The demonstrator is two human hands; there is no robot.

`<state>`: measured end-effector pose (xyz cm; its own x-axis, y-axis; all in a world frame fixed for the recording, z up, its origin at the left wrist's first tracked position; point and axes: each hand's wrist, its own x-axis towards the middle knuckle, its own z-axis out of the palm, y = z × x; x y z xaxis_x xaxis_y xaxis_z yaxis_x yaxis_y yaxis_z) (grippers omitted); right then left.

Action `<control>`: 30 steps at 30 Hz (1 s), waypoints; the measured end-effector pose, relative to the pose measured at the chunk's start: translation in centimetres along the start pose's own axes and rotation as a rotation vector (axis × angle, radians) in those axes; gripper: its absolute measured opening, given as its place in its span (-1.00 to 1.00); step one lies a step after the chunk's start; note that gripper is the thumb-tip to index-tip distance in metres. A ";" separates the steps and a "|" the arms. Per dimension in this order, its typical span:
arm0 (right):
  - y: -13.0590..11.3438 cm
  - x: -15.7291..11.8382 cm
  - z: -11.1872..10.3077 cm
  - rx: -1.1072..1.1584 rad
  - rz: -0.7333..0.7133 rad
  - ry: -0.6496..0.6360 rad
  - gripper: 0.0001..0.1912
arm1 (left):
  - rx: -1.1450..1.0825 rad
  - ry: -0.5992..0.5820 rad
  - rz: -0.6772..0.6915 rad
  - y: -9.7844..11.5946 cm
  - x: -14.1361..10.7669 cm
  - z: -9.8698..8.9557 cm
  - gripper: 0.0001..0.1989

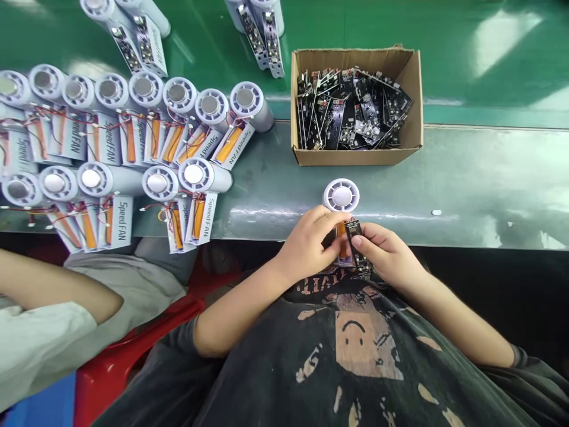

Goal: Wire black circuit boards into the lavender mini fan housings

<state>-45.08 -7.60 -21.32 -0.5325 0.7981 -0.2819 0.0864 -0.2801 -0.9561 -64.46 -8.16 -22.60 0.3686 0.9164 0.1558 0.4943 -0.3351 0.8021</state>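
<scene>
A handheld fan (341,195) with a pale round head stands at the table's front edge, its open handle pointing toward me. My left hand (309,240) is closed around the handle, its fingertips by the top of the circuit board. Part of an orange battery (341,230) shows between the fingers. My right hand (391,252) grips a black circuit board (358,248), thumb on its face, held beside the handle. A bit of red wire shows near the board's upper end; where it joins is hidden by my fingers.
An open cardboard box (360,157) of black circuit boards stands behind my hands. Rows of fans (109,89) with exposed batteries fill the left; several board-fitted fans (271,35) lie farther back. A small white piece (436,212) lies right. A co-worker's arm (57,287) is at left.
</scene>
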 end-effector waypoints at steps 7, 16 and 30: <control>0.6 -0.1 0.3 0.130 0.068 -0.005 -0.64 | 0.054 0.015 -0.010 -1.6 0.6 1.5 -0.54; 0.6 0.2 1.2 0.267 0.144 -0.123 -0.61 | 0.038 0.028 -0.064 -0.7 0.8 0.5 -0.69; 1.0 -0.2 1.1 0.339 0.196 -0.053 -0.74 | 0.103 -0.121 -0.027 -0.8 0.8 -0.2 -0.66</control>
<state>-45.80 -8.63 -22.16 -0.5773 0.6855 -0.4437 -0.0870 -0.5919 -0.8013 -64.68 -7.11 -22.96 0.4433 0.8944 0.0593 0.5809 -0.3370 0.7409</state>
